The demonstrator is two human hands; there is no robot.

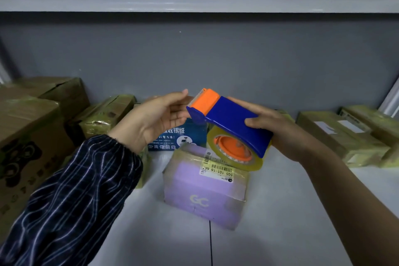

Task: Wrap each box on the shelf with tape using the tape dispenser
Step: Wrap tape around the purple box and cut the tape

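Several taped boxes point(336, 136) along the shelf's point(280, 211) back edge, left and right, already look glazed in yellowish tape, so I judge the job well on. The purple box point(205, 190), mid-shelf, shows only a band across its top and seems next. My right hand point(278, 129) grips the tape dispenser point(228, 119) just above it; my left hand's point(155, 119) near-straight fingers touch the cutter end. Behind is a grey wall point(216, 60), with a pale upper shelf point(194, 1) overhead.

Right grip point(278, 129) clasping tape dispenser point(233, 119) (thumb atop), left grip point(155, 119) outstretched
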